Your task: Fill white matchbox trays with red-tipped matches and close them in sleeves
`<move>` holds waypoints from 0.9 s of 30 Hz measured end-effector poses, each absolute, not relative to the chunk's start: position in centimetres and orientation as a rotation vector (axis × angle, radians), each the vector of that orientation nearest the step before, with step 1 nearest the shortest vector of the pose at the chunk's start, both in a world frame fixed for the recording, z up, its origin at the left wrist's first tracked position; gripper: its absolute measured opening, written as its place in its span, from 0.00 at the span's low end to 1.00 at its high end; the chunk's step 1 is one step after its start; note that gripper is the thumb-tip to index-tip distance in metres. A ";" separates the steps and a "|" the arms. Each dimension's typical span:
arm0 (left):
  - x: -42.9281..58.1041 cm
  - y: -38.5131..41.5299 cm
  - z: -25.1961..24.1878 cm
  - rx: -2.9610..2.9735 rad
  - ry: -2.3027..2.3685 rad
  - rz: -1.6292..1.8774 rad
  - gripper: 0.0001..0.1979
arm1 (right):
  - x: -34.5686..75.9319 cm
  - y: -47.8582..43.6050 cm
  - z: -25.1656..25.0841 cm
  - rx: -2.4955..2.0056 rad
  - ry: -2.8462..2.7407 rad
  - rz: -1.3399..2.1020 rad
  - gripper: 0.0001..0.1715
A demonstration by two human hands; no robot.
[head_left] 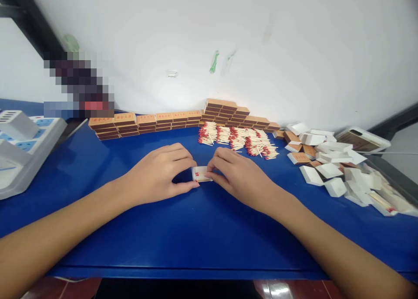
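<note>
A small white matchbox tray [199,168] lies on the blue table between my hands, with a few red-tipped matches [197,174] in it. My left hand [165,170] pinches the tray's left end between thumb and fingers. Over the tray's right part, my right hand [230,170] has its thumb and fingertips pressed together on the matches; the fingers hide their far ends. Just beyond my right hand, several loose heaps of matches [238,137] are spread on the table.
Closed matchboxes [146,120] stand stacked along the wall. White trays [336,148] and orange sleeves [298,158] are piled at right, by a phone-like object [362,140]. A power strip [29,155] sits at left. The table's front edge [209,273] is near me.
</note>
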State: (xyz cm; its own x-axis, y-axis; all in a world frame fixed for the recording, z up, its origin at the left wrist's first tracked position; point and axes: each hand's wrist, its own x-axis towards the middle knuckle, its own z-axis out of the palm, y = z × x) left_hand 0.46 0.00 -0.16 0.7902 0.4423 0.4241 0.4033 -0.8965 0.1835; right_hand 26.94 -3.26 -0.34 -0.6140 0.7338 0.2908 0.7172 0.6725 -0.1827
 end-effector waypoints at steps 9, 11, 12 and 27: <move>0.4 0.1 -0.3 2.879 0.693 0.664 0.12 | 26.6 -3.1 -0.9 -1.144 -2.540 0.193 0.07; 0.3 0.2 -0.3 2.870 0.696 0.665 0.12 | 27.2 -2.8 -0.5 -1.140 -2.500 0.250 0.08; 0.3 0.2 -0.3 2.863 0.701 0.664 0.12 | 27.8 -2.6 -0.2 -1.154 -2.462 0.266 0.08; -0.2 0.2 -0.1 2.806 0.745 0.591 0.13 | 36.4 2.8 -1.2 -1.440 -2.334 0.264 0.10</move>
State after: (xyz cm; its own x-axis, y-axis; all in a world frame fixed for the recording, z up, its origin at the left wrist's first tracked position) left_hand -0.19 0.18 -0.14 0.7954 0.5082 0.3302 0.4372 -0.8585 0.2681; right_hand 36.35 2.81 -1.16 -0.4000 0.8891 0.2224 0.8169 0.4559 -0.3532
